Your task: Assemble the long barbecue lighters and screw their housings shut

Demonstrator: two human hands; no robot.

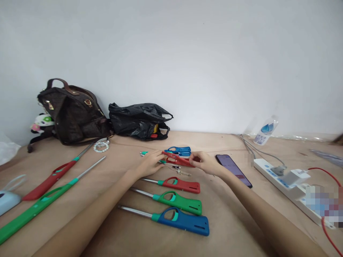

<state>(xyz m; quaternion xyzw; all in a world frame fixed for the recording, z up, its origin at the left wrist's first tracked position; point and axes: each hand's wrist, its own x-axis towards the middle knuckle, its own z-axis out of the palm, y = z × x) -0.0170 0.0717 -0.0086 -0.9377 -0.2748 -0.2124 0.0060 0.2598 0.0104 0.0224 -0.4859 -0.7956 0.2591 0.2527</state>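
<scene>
Between left grip [150, 164] and right grip [205, 163], clamped in both: red casing [175, 156]. Nearer the camera than both grips: three lighters [184, 202]. Right of right grip: phone [233, 170].

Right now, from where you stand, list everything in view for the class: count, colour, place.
brown bag: 1, dark, back left
toy panda: 1, black-white, beside it
plastic bag: 1, black, against wall
bracelet: 1, pale, left
lighters: 2 left (red, green); 3 front centre (red, green, blue)
lighter parts: several, blue and red, near hands
small metal parts: few, centre
phone: 1, dark, right
bottle: 1, clear, back right
power strip: 1, white, right
plugs: at least 2, white and grey, on strip
cables: red and grey, right
pale blue object: 1, left edge
wall: 1, pale, behind
tabletop: 1, tan, underneath
hands: left, right; centre
</scene>
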